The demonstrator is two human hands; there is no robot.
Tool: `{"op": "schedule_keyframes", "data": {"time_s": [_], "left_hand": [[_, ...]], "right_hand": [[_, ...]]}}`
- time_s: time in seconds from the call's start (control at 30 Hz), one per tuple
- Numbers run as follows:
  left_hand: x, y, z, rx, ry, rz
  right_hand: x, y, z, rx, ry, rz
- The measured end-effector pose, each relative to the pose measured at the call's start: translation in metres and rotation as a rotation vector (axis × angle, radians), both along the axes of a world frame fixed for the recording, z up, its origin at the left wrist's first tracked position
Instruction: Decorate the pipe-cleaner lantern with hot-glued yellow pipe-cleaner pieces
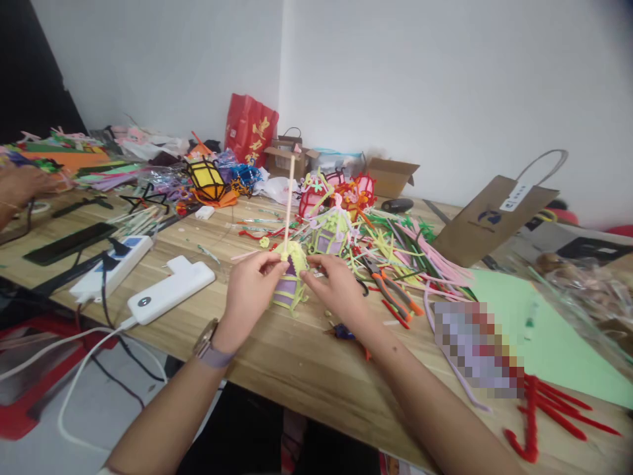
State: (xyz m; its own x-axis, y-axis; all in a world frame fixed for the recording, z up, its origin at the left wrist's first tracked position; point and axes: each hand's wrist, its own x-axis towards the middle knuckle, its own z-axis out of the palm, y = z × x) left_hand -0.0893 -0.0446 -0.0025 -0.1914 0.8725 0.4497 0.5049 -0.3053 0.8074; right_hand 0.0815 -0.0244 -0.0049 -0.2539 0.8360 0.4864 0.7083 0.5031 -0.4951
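Here, my left hand [253, 284] and right hand [337, 284], both nearly closed, pinch the yellow-trimmed purple lantern [287, 290] at my twelve o'clock; pliers [380, 274] lie at its three o'clock on the table [291, 356].

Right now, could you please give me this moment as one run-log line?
left hand: touching lantern, left side | right hand: touching lantern, right side | stick: near-upright above lantern | pliers: on table, right of lantern
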Motion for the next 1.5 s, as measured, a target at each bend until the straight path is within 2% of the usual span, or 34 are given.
{"op": "schedule_keyframes", "data": {"time_s": [0.2, 0.5, 0.77, 0.93, 1.17, 1.5], "left_hand": [[0.014, 0.004, -0.013, 0.139, 0.319, 0.134], [0.016, 0.009, -0.022, 0.179, 0.414, 0.206], [0.016, 0.004, -0.027, 0.197, 0.462, 0.196], [0.016, 0.005, -0.028, 0.244, 0.394, 0.185], [0.013, 0.009, -0.025, 0.174, 0.253, 0.130], [0.010, 0.005, -0.025, 0.151, 0.306, 0.111]], "right_hand": [[-0.011, 0.005, -0.008, 0.021, 0.024, 0.014], [-0.012, 0.003, -0.011, 0.009, 0.020, 0.025], [-0.010, 0.002, -0.010, -0.010, -0.021, 0.040], [-0.009, 0.000, -0.007, -0.015, -0.033, 0.060], [-0.008, -0.001, -0.005, -0.039, -0.060, 0.074], [-0.007, 0.001, -0.007, -0.027, -0.062, 0.073]]}}
